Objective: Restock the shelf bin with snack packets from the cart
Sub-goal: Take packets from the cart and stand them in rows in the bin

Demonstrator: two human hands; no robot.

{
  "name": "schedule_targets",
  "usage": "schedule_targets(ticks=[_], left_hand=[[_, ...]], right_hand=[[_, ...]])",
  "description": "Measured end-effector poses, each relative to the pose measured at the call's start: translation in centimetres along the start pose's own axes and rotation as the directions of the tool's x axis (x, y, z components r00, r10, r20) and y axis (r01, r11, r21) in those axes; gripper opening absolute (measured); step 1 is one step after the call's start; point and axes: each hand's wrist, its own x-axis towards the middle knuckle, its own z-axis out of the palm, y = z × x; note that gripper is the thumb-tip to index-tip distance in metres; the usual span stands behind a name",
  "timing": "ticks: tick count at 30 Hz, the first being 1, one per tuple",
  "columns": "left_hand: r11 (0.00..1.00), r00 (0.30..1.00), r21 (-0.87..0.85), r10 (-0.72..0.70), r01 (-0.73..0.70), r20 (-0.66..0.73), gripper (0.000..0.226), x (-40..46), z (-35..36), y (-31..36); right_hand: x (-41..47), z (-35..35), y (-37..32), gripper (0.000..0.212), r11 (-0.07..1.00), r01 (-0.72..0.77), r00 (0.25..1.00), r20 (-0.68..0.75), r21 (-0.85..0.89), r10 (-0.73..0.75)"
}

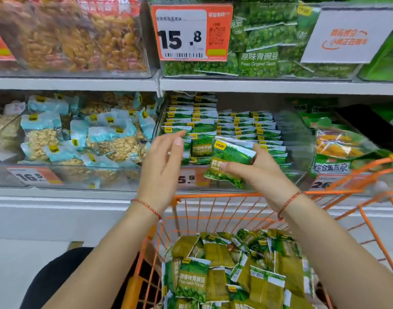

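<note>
Two hands are up in front of us in the head view, both raised over the orange cart (213,197) toward the clear shelf bin (302,152). Our right hand (261,172), at about 3 o'clock from center, pinches a small bunch of green pea packets (231,162) between thumb and curled fingers, tilted, just in front of the bin's front wall. Our left hand (163,166), just beside it at 9 o'clock, holds nothing: fingers loose and nearly straight, tips reaching up at the stacked packets (235,126) already standing in rows inside the bin. Those rows fill the bin's left and middle; its right part looks bare through the plastic. Down at 6 o'clock, the cart carries a loose heap of more packets (235,270), green and yellowish, some marked Peas Garlic Flavor. Each wrist wears a thin red string bracelet (288,202). Up at 12 o'clock we see an orange price tag (191,32) reading 15.8 on the upper shelf, with original-taste pea bags (258,59) behind it. At 9 o'clock sit pale-blue nut packets (79,134).
</note>
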Motion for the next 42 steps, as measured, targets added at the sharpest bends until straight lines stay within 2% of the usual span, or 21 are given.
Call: schedule_targets(ticks=[3,5,9,13,16,18,21,23,26,28,29,31,33,35,38,40,42], left_hand=[[0.999,0.968,-0.037,0.023,-0.034,-0.249,0.026,1.4,-1.5,-3.1],[0.997,0.945,-0.073,0.005,-0.031,-0.327,0.022,1.6,-2.0,-4.9],[0.996,0.942,-0.076,0.011,-0.039,-0.337,0.020,1.8,-1.8,-6.1],[0.990,0.938,-0.139,-0.032,-0.017,-0.346,0.019,3.1,-1.5,-5.2],[0.982,0.925,-0.185,-0.037,-0.036,-0.377,0.018,3.6,-1.3,-5.1],[0.984,0.924,-0.177,-0.035,-0.036,-0.380,0.019,3.7,-1.2,-5.0],[0.981,0.918,-0.193,-0.046,-0.033,-0.394,0.020,3.6,-1.4,-5.1],[0.980,0.913,-0.196,-0.054,-0.029,-0.405,0.020,3.4,-1.7,-5.2],[0.986,0.913,-0.167,-0.058,-0.012,-0.403,0.021,3.1,-1.7,-5.2],[0.988,0.922,-0.154,-0.053,-0.008,-0.385,0.020,2.9,-1.6,-5.0],[0.994,0.932,-0.107,-0.017,-0.024,-0.362,0.020,2.7,-1.6,-5.0],[0.983,0.955,0.144,0.147,-0.112,-0.258,0.017,2.4,-1.7,-5.1],[0.899,0.958,0.384,0.267,-0.210,-0.101,0.015,2.3,-1.5,-5.9],[0.859,0.971,0.471,0.238,-0.199,-0.022,0.018,2.1,-1.2,-6.6],[0.846,0.982,0.509,0.186,-0.162,0.004,0.021,2.0,-0.8,-6.9],[0.804,0.980,0.567,0.200,-0.176,0.021,0.021,2.0,-0.7,-6.9],[0.752,0.976,0.630,0.214,-0.194,0.045,0.024,2.0,-0.5,-7.0]], right_hand=[[2.5,0.0,-0.6,0.100,0.999,0.011,0.999,-0.033,-0.052,-0.013],[4.0,0.3,-0.8,0.096,0.999,0.017,0.999,-0.027,-0.047,-0.018],[6.3,1.2,-1.0,0.059,0.992,0.081,0.996,0.054,-0.101,-0.075],[7.4,2.1,-0.4,0.067,0.960,0.096,0.984,0.172,-0.264,-0.052],[7.7,2.8,-0.6,0.075,0.918,0.085,0.984,0.175,-0.388,-0.018],[7.5,2.9,-0.8,0.078,0.894,0.092,0.989,0.144,-0.439,-0.031],[6.4,2.8,-0.3,0.085,0.918,0.078,0.997,0.025,-0.388,-0.074],[5.2,2.9,0.3,0.088,0.866,0.077,0.995,-0.023,-0.495,-0.102],[4.0,3.3,1.1,0.078,0.772,0.125,0.962,-0.114,-0.623,-0.248],[3.8,3.4,1.2,0.062,0.778,0.168,0.929,-0.166,-0.606,-0.330],[3.7,3.5,1.3,0.052,0.781,0.183,0.921,-0.173,-0.598,-0.348],[3.8,3.7,1.3,0.039,0.794,0.196,0.916,-0.182,-0.575,-0.358],[4.0,3.7,1.3,0.036,0.810,0.201,0.914,-0.193,-0.551,-0.357],[4.1,3.6,1.2,0.033,0.808,0.207,0.907,-0.201,-0.551,-0.370],[4.0,3.8,1.1,0.026,0.783,0.267,0.864,-0.221,-0.562,-0.453],[3.9,4.0,1.1,0.020,0.699,0.373,0.794,-0.181,-0.610,-0.581],[4.2,4.1,1.4,0.016,0.559,0.468,0.715,-0.079,-0.684,-0.695]])
